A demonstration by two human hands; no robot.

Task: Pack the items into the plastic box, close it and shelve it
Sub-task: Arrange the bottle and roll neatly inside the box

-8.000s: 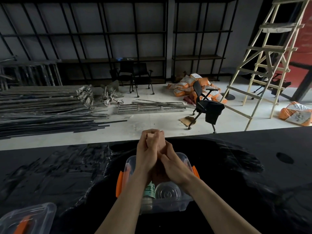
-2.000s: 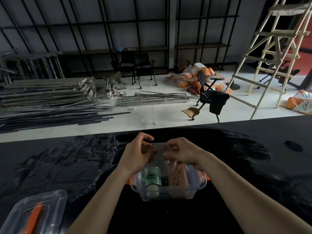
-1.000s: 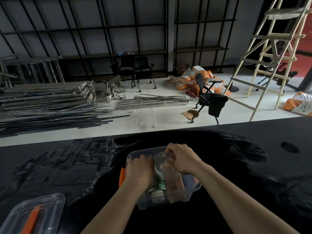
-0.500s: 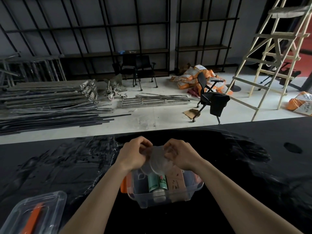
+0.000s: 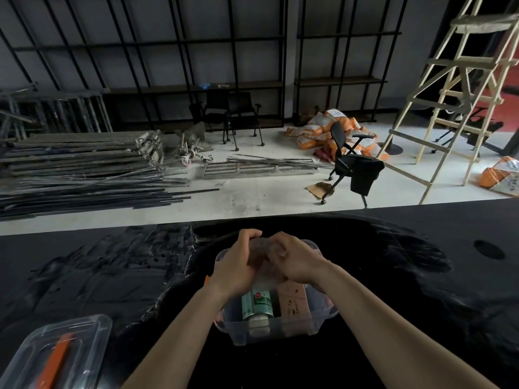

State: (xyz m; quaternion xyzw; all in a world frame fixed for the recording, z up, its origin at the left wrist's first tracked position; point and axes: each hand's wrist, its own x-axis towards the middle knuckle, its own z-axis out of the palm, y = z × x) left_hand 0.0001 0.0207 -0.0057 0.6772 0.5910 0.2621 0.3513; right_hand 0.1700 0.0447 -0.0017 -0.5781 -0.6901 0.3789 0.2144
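A clear plastic box (image 5: 276,331) with orange side latches stands open on the black table (image 5: 112,276) in front of me. Inside lie a green can (image 5: 257,304) and a brown cardboard packet (image 5: 293,301). My left hand (image 5: 238,265) and my right hand (image 5: 295,261) are pressed together just above the box's far half, both gripping a clear round plastic container (image 5: 264,276), which is mostly hidden by my fingers. The box's clear lid (image 5: 56,355) with an orange handle lies at the table's near left corner.
Beyond the table's far edge, the floor holds metal poles (image 5: 84,169), a black office chair (image 5: 351,164), orange sacks (image 5: 323,130) and a wooden ladder (image 5: 463,94). Black shelving (image 5: 196,66) lines the back wall.
My hands lifted the clear round container out of the box half a second ago; now they have closed tighter around it and sunk slightly toward the box.
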